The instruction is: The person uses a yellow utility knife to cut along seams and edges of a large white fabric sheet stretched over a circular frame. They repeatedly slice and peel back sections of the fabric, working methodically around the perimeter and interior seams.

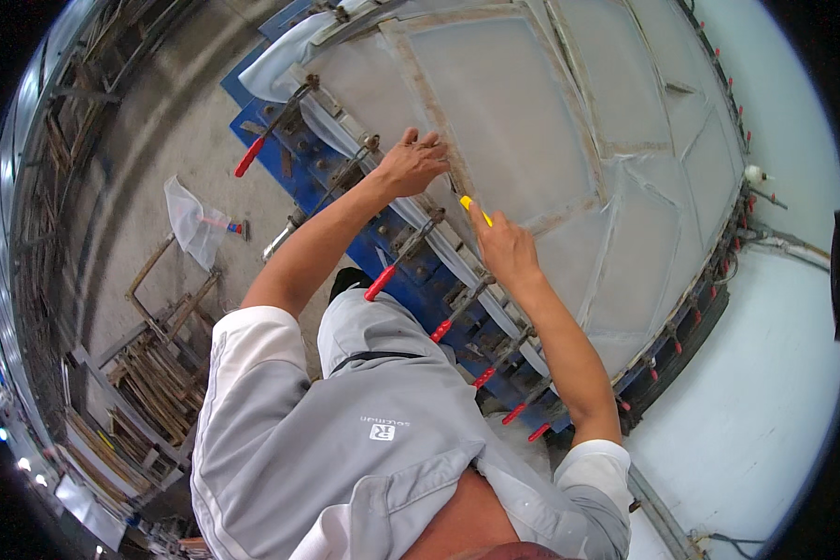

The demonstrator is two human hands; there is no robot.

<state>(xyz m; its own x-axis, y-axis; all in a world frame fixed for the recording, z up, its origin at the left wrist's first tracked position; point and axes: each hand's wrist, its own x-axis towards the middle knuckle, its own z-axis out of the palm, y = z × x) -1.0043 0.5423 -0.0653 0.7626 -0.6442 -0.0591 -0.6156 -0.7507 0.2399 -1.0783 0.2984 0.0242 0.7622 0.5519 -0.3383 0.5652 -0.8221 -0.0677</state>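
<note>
My right hand is closed around a yellow utility knife, its tip close to a brownish strip at the near side of the panel; I cannot make out the blade. My left hand lies a little farther left, fingers spread over the same edge, with nothing seen in it. Under both hands spreads a large panel covered in milky translucent film, with strips forming several framed fields. Between my forearms, a red-handled clamp grips the panel's near edge.
More red-handled clamps line the blue metal base close to my body, their handles jutting toward me. Plastic sheeting hangs by a rack of wooden slats at left. A pale floor lies right of the panel.
</note>
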